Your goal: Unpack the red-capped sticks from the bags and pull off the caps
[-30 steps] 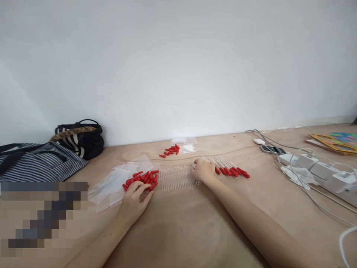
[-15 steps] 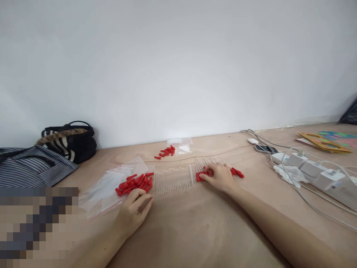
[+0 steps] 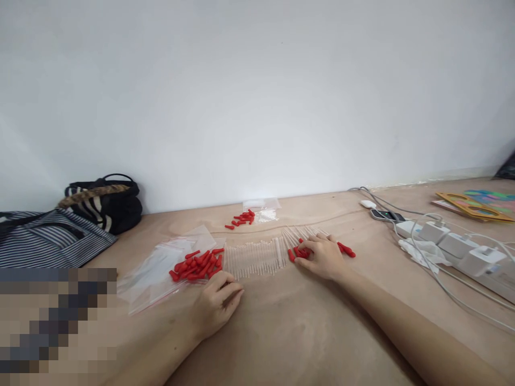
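Note:
My right hand [image 3: 322,256] is curled over a small pile of red rubber bulbs [image 3: 303,252], thumb and index finger closed around some of them; its other fingertips are partly hidden. My left hand [image 3: 217,303] rests on the table with loosely bent fingers, and nothing shows in it. Just beyond it lies a bigger heap of red bulbs [image 3: 199,265], partly on clear zip bags [image 3: 151,276]. Thin clear tubes [image 3: 253,257] lie side by side in a row between the hands. More tubes [image 3: 293,234] fan out behind my right hand.
Farther back, several red bulbs [image 3: 243,217] lie beside a small clear bag [image 3: 267,210]. White chargers in a power strip [image 3: 499,281], with loose cables, occupy the right side. Bags [image 3: 108,206] stand at left. A yellow frame [image 3: 470,206] lies far right, and a white wall rises behind.
My left hand has slid right, away from the bigger heap and toward the front of the tube row. My right hand has shifted slightly over its red bulbs, leaving more of them visible.

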Tool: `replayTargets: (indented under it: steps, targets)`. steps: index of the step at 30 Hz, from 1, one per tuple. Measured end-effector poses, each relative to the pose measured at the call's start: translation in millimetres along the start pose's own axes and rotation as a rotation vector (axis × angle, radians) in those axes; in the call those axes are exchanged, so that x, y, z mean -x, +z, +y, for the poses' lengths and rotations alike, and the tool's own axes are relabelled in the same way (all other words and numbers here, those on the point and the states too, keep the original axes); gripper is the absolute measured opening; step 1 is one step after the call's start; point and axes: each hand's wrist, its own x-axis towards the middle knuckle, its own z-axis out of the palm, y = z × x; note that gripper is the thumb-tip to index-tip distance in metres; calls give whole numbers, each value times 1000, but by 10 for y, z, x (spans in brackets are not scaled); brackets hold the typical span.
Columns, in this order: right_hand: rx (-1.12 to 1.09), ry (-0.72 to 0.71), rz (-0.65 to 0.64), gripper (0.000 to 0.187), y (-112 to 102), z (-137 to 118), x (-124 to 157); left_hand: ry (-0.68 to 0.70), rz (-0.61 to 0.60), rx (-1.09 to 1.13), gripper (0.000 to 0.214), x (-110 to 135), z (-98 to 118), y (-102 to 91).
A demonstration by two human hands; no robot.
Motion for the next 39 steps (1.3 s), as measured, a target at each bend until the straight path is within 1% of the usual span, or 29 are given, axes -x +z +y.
replayTargets:
  steps: [3,5,10,12,15,17,18,20,22,24,26,28,29,31,32,34,36,39]
  targets:
    - [-3,-53,11,22,46,-72,-6,8,-4,14,14,-13,-3,23]
    - [9,-60,26,26,98,-108,-17,10,-3,21,14,-11,-9,26]
    - [102,-48,92,22,239,-120,-36,4,-5,32,14,3,-21,27]
    - [113,-49,174,21,267,-119,-32,-5,1,42,13,7,-12,29]
    - [89,-75,413,24,256,-156,-3,-50,-5,93,14,-1,41,42]
    - [64,-158,576,27,222,-225,37,-134,-35,171,16,-28,107,70]
    - [51,-217,638,28,202,-275,64,-202,-57,223,17,-52,147,93]
    - [22,-345,712,27,171,-400,125,-384,-94,349,20,-121,234,159]
    - [-6,-461,733,24,162,-536,186,-575,-113,508,26,-204,321,242]
    - [-23,-564,730,18,177,-651,232,-713,-118,688,32,-276,393,326]
    - [-30,-642,709,15,204,-717,259,-791,-99,844,35,-310,433,394]
    - [-34,-679,665,15,224,-725,276,-832,-40,925,34,-297,429,432]
    - [-32,-679,643,14,228,-711,283,-839,-16,927,33,-273,410,438]
    - [-13,-656,628,11,222,-658,300,-801,-29,845,30,-203,350,427]
    - [8,-641,627,11,214,-627,307,-756,-57,761,26,-163,317,412]
    - [66,-620,609,22,194,-568,310,-637,-113,553,20,-92,265,369]
    - [119,-626,553,28,178,-523,293,-523,-133,375,16,-52,249,318]
    - [138,-697,498,25,163,-483,244,-402,-143,235,15,-55,283,246]
